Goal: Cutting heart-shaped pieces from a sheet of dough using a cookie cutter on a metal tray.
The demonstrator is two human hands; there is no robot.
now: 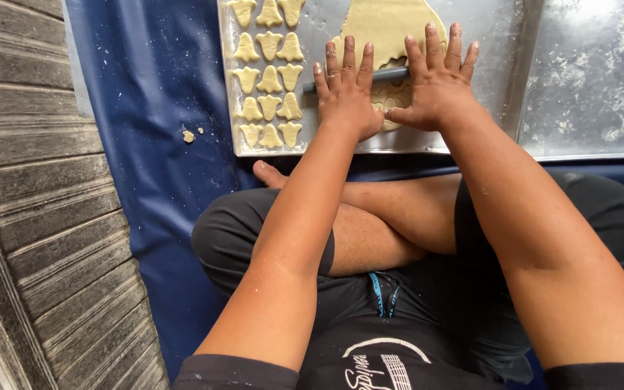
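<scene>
**A:** So, which way does the roller (355, 78) lie from the hands? Hard to read from above.

**B:** Right under them, basically; it's a slim dark rod with its long axis running left-right across the metal tray (485, 108), tilted a touch up toward the right; the left hand (344, 90) and the right hand (438, 79) both sit on top of it, palms down, fingers flat and spread, pointing away from the body; nothing's gripped, they're just pressing; thumbs nearly meet in the middle, so the hands are side by side, close together; neither one's really nearer, though the left end of the rod pokes out past the left hand.

**A:** And the dough?

**B:** The dough sheet (388, 25) lies beyond the fingertips and partly under the hands, with cut-out holes near the near edge; counts: one roller, one sheet, two hands on it; the cut shapes (269, 83) sit in three columns at the left of the tray, around seventeen showing, top row clipped by the frame; a second tray (594, 79), floury, touches on the right; a couple of crumbs (189, 136) on the blue mat (146, 72).
</scene>
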